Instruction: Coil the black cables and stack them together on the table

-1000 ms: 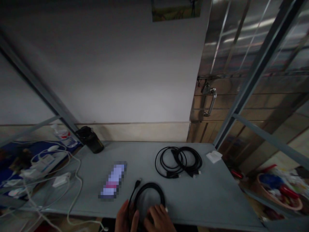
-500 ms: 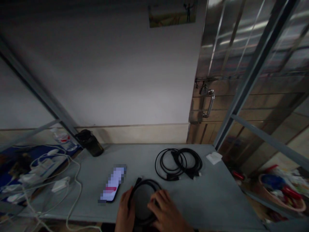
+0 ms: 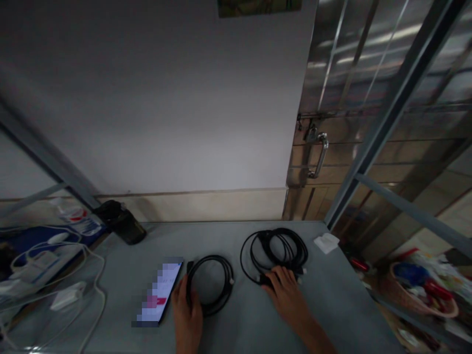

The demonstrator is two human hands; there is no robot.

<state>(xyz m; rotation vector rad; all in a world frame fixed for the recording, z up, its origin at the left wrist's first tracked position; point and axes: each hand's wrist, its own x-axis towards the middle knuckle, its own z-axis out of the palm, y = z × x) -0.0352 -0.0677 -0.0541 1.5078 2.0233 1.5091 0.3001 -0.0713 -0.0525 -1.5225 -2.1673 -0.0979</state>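
**Single cable coil pinched in left hand; right hand on the other cables, grip unclear**

Left hand (image 3: 187,305): curled on the left edge of the single coil (image 3: 226,290), black cable between thumb and fingers. Coil is on the desk (image 3: 258,324), just right of the phone (image 3: 164,290).

Right hand (image 3: 283,287): palm down, fingers bent over the near edge of the cable pile (image 3: 300,246), two overlapping black coils. Fingertips hidden, so can't tell if it's gripping or only touching.

Handling, my read: light, bendy, a bit springy, smooth jacket, not fragile except at the plugs. No tie visible on the single coil, so turns could spread if held by one strand. Best hold: pinch all turns together on the side of the ring, off the plugs. On the pile, loops overlap, so lifting one could drag the other.

Orientation: single coil lies near flat, roughly round, no clear long axis. Its dark plug (image 3: 190,267) sits at the far left, pointing roughly toward the wall (image 3: 206,123). Pale tip (image 3: 231,281) on the right side; direction too small to read. Pile's long axis runs left to right; one pale plug end (image 3: 304,271) points right.
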